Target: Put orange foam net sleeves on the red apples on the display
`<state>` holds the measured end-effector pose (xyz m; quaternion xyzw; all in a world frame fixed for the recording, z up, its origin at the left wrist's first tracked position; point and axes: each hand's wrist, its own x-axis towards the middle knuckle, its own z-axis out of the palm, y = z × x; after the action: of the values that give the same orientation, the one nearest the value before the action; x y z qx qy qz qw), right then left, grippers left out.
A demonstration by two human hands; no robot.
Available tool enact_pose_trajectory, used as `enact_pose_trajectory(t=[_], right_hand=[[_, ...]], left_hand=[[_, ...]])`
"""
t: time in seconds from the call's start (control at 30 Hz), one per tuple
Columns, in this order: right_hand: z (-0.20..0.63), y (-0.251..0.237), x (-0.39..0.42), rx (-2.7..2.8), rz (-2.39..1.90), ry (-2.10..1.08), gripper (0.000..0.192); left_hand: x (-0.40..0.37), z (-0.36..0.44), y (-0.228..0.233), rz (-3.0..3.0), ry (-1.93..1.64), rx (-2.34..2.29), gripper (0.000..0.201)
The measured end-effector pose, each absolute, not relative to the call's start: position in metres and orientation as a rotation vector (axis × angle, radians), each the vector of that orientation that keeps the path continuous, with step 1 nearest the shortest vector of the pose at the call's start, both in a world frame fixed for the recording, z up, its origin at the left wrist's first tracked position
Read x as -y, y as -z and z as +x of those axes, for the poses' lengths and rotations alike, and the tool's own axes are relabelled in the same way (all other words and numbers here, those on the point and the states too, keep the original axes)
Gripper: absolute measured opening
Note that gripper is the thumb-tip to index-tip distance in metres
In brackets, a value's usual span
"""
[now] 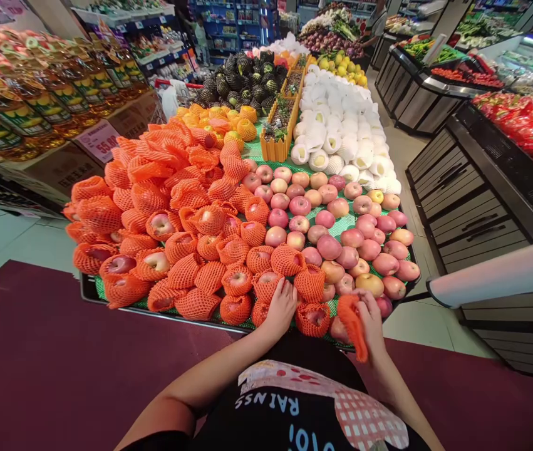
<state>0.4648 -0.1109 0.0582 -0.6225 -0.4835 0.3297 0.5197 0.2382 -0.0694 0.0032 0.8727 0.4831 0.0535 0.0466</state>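
Note:
My left hand (284, 308) is at the front edge of the fruit display, its fingers closed against an apple in an orange foam net (267, 285). Close beside it sits another netted apple (313, 318). Between the fingers and thumb of my right hand (372, 319) hangs an empty orange foam net sleeve (353, 326). A bare apple (339, 329) lies just left of that sleeve, partly hidden. More bare apples (329, 247) spread over the right half of the green-lined display, while netted apples (184, 272) are heaped on the left.
White-netted fruit (336, 125), dark-netted fruit (242, 81) and a small yellow planter fence (275, 149) are farther back. Oil bottles (26, 106) line the left. A pale pole (501, 272) juts in from the right, before a vegetable stand (486, 200).

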Motion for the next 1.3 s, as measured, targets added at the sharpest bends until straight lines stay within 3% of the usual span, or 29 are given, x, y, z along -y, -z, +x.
enact_pose_trajectory(t=[0.07, 0.17, 0.23, 0.33, 0.53, 0.77, 0.93, 1.03, 1.17, 1.3], right_hand=[[0.450, -0.063, 0.092, 1.315, -1.542, -0.730, 0.038], [0.424, -0.063, 0.067, 1.747, -1.744, -0.580, 0.080], [0.410, -0.058, 0.056, 1.906, -1.893, -0.544, 0.087], [0.403, -0.049, 0.049, 1.950, -1.951, -0.562, 0.087], [0.426, -0.040, 0.044, 1.925, -1.659, -0.700, 0.088], [0.427, -0.032, 0.054, 2.065, -1.447, -0.831, 0.084], [0.409, -0.026, 0.061, 2.197, -1.436, -0.878, 0.088], [0.416, -0.038, 0.064, 2.181, -1.506, -0.826, 0.089], [0.461, -0.066, 0.075, 1.874, -1.635, -0.597, 0.070], [0.519, -0.084, 0.097, 1.692, -1.856, -0.430, 0.040]], left_hand=[[0.067, 0.240, -0.003, 2.658, -0.157, -1.488, 0.052], [0.062, 0.233, -0.004, 2.695, -0.123, -1.398, 0.057], [0.060, 0.226, -0.004, 2.723, -0.121, -1.296, 0.060], [0.057, 0.215, -0.003, 2.739, -0.187, -1.159, 0.061], [0.053, 0.191, -0.019, 2.595, -0.381, -0.951, 0.074], [0.052, 0.169, -0.048, 1.970, -0.773, -0.798, 0.082], [0.044, 0.172, -0.040, 1.528, -1.052, -0.945, 0.103], [0.040, 0.179, -0.046, 1.439, -1.131, -1.090, 0.102], [0.044, 0.191, -0.066, 1.661, -1.114, -1.150, 0.085], [0.052, 0.202, -0.068, 2.147, -0.776, -0.998, 0.087]])
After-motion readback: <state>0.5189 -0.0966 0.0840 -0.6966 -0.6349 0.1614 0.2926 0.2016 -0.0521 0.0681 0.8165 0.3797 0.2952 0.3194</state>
